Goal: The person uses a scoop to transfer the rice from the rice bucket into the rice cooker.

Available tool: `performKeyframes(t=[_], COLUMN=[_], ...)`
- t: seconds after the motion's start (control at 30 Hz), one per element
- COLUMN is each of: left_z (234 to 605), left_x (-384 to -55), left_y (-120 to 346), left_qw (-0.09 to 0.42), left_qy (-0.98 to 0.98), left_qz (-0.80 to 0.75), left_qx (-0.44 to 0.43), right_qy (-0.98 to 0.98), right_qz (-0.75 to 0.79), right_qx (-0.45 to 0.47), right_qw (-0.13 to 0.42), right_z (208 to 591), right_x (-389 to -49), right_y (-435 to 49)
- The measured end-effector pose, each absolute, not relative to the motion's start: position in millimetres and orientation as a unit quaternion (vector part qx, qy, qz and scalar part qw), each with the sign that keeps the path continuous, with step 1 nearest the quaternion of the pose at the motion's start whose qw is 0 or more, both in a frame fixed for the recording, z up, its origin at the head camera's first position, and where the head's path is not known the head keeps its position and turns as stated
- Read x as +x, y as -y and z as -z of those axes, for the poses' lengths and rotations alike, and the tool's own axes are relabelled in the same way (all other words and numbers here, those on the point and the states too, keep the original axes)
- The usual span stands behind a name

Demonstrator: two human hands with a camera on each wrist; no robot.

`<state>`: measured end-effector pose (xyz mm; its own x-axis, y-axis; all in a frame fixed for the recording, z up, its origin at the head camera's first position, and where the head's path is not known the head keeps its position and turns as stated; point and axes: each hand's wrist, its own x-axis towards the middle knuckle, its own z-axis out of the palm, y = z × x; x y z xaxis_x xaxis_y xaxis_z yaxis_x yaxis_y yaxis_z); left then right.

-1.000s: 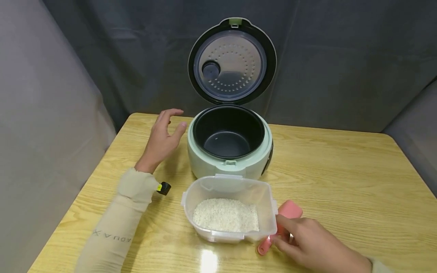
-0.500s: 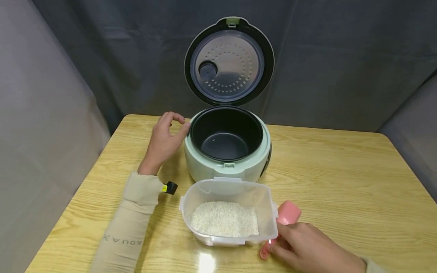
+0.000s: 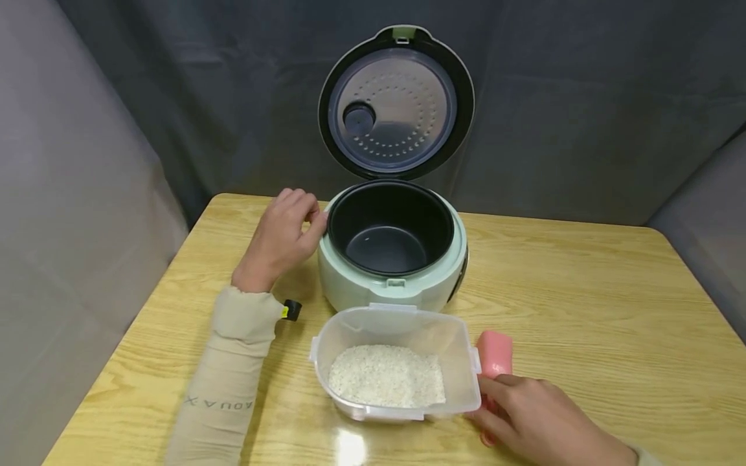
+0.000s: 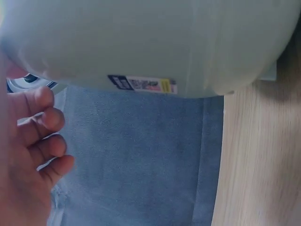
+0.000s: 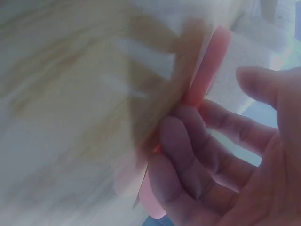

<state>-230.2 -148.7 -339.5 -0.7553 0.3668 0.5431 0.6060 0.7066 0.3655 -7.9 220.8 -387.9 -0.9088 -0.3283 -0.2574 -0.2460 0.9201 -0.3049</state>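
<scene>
A pink scoop (image 3: 495,353) lies on the table to the right of the rice container (image 3: 460,375). Over its handle is my right hand (image 3: 530,414); in the right wrist view several fingertips touch the pink handle (image 5: 209,66), while the thumb stands apart from it. The translucent container holds white rice (image 3: 387,375) and stands in front of a pale green rice cooker (image 3: 381,291). That cooker's lid (image 3: 396,110) is raised, and its dark inner pot (image 3: 387,239) looks empty. At the cooker's left rim, my left hand (image 3: 282,236) touches it with the thumb, fingers loosely bent.
A pale wooden table (image 3: 583,291) carries everything. Dark grey cloth (image 3: 553,129) hangs behind its back edge, and lighter cloth (image 3: 76,194) covers the left side. A small black device (image 3: 293,310) sticks out from the left sleeve.
My left hand has moved right to the cooker's rim, its fingers bending more. Under my right hand the scoop has turned, its handle end shifting right, away from beneath the container's edge.
</scene>
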Motion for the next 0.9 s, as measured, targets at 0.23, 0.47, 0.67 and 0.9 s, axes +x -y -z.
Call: performKeyframes(t=[0.23, 0.47, 0.67, 0.9], left_z=[338, 336, 339, 338], left_x=[-230, -229, -230, -228], left_y=[149, 149, 149, 147], left_qw=[0.186, 0.186, 0.189, 0.181], left_qy=[0.909, 0.911, 0.909, 0.913], left_qz=[0.247, 0.226, 0.226, 0.220], left_qx=[-0.279, -0.290, -0.296, -0.293], right_qy=[-0.982, -0.990, -0.990, -0.985], right_qz=[0.046, 0.012, 0.056, 0.110], right_qx=[-0.185, -0.141, -0.124, -0.119], right_qw=[-0.008, 0.009, 0.047, 0.060], right_z=[397, 400, 399, 397], right_x=[-2, 0, 0, -1], right_y=[-224, -227, -232, -237])
